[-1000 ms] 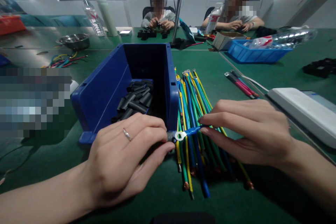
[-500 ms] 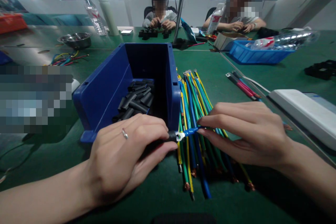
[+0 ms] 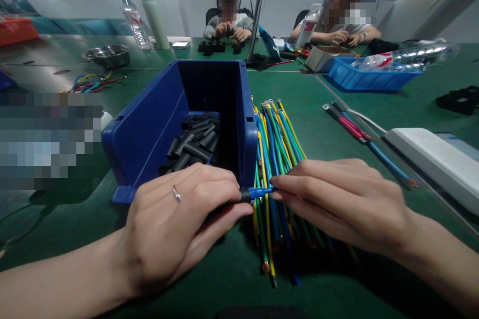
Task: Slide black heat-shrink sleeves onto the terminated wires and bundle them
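Observation:
Between thumb and fingers, my left hand (image 3: 187,214) pinches a short black sleeve (image 3: 245,195), most of it hidden by the fingers. My right hand (image 3: 344,204) is closed on a blue wire (image 3: 262,192), whose end sits inside the sleeve's opening; the metal lug on it is out of sight. Under both hands lies a bundle of yellow-green and blue wires (image 3: 275,144) with metal lugs at the far ends and bare copper at several near ends. A dark blue bin (image 3: 142,124) stands just beyond my left hand, with loose black sleeves (image 3: 194,144) inside.
Red and blue lugged wires (image 3: 352,127) lie to the right beside a white power strip (image 3: 430,164). Farther back are a light blue tray (image 3: 370,77) with a plastic bottle, a metal bowl (image 3: 108,59) and upright bottles. Two people sit across the table.
My right hand has moved left, pushing the blue wire's lug end into the black sleeve, so the lug no longer shows. My left hand has stayed nearly still.

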{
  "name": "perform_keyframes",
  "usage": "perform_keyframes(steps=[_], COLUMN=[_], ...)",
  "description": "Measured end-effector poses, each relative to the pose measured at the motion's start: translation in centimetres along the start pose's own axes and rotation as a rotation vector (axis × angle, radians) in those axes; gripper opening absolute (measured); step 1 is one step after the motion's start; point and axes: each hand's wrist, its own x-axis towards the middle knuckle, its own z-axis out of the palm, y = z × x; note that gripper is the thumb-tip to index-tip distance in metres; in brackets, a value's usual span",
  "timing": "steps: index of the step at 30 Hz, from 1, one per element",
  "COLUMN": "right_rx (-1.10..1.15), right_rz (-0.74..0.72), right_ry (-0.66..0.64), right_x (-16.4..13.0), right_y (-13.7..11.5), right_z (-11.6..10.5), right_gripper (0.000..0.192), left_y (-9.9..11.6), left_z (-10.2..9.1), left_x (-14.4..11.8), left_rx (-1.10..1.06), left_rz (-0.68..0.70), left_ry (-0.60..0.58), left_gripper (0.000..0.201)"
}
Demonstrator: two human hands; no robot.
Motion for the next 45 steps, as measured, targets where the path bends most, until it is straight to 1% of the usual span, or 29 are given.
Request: perform_keyframes(steps=[4,10,13,17,19,22,25,31,35,37,39,41,45], right_rx=[0.005,-0.062,-0.102,-0.097,-0.074,-0.043,-0.027,0.021,0.017,0.016,0.02,0.016,-0.015], right_rz=[0.003,-0.052,-0.047,-0.035,-0.035,-0.055,-0.06,-0.036,-0.019,-0.012,-0.005,0.005,0.036], right_ry=[-0.006,0.001,0.036,0.028,0.012,0.011,0.015,0.004,-0.007,0.01,0.037,0.058,0.1], right_x=[-0.1,0.0,0.2,0.4,0.4,0.2,0.0,0.1,0.2,0.2,0.2,0.3,0.5], right_y=[-0.1,-0.4,-0.8,-1.0,-1.0,-0.8,-0.7,-0.7,-0.9,-1.0,-0.9,-0.7,-0.4], right_z=[0.0,-0.6,-1.0,-1.2,-1.2,-0.9,-0.7,-0.2,0.1,0.2,0.2,0.1,-0.4], right_gripper=[0.006,0.008,0.009,0.008,0.008,0.016,0.02,0.013,0.012,0.012,0.012,0.011,0.011], left_y=[-0.2,-0.2,-0.2,-0.3,-0.3,-0.2,0.0,0.1,-0.2,-0.2,-0.2,0.1,0.6], left_z=[0.1,0.0,0.0,0.1,0.0,-0.1,-0.2,-0.1,-0.1,-0.2,-0.1,-0.1,0.1], left_x=[-0.1,-0.1,-0.1,-0.2,-0.1,0.0,0.3,0.6,0.3,0.0,-0.2,-0.3,-0.4], left_rx=[0.004,0.005,0.006,0.011,0.019,0.05,0.069,0.052,0.063,0.062,0.053,0.049,0.075], left_rz=[0.012,0.038,0.056,0.079,0.085,0.081,0.066,0.064,0.07,0.075,0.064,0.023,-0.066], left_ry=[0.013,0.002,0.016,0.035,0.025,0.012,0.019,0.018,-0.013,-0.011,0.004,0.036,0.115], left_gripper=[0.013,0.013,0.019,0.023,0.022,0.016,0.012,0.011,0.018,0.023,0.031,0.037,0.031])
